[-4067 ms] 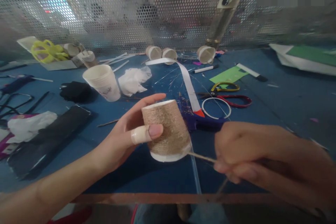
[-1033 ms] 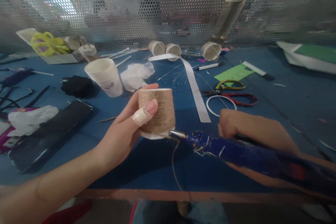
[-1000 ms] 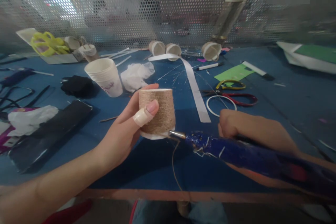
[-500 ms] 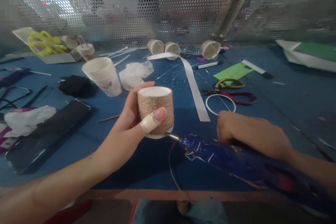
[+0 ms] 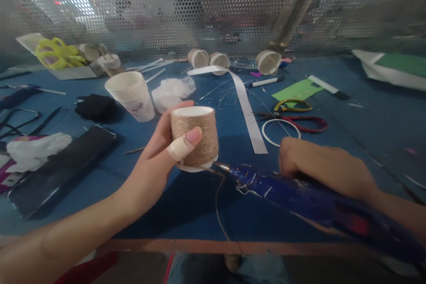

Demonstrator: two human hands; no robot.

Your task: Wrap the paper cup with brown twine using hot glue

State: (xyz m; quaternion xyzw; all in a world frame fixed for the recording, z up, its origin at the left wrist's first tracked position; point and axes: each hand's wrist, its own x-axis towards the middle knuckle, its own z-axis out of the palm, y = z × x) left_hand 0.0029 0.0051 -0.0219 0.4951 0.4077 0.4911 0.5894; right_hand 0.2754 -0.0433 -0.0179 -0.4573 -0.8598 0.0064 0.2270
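My left hand (image 5: 159, 151) is wrapped round a paper cup (image 5: 204, 137) covered in twine, its thumb, with a bandage on it, across the front. A white band shows at the cup's lower edge. My right hand (image 5: 326, 164) grips a blue glue gun (image 5: 282, 191), whose metal tip is at that lower edge on the right. Some fingers of this hand are hidden behind the gun. From the cup's base a loose strand of twine (image 5: 218, 213) hangs down past the table's front edge.
Stacked paper cups (image 5: 131, 97), a crumpled plastic bag (image 5: 171, 93) and a black case (image 5: 63, 171) lie to the left. Rightward are a white strip (image 5: 245, 115), scissors (image 5: 306, 122), a white ring (image 5: 264, 131) and green paper (image 5: 297, 92). A perforated metal panel (image 5: 216, 13) stands behind.
The cup has shifted slightly left and up with my left hand. The glue gun's tip has moved a little right and up along the lower edge, and more twine shows beneath the cup.
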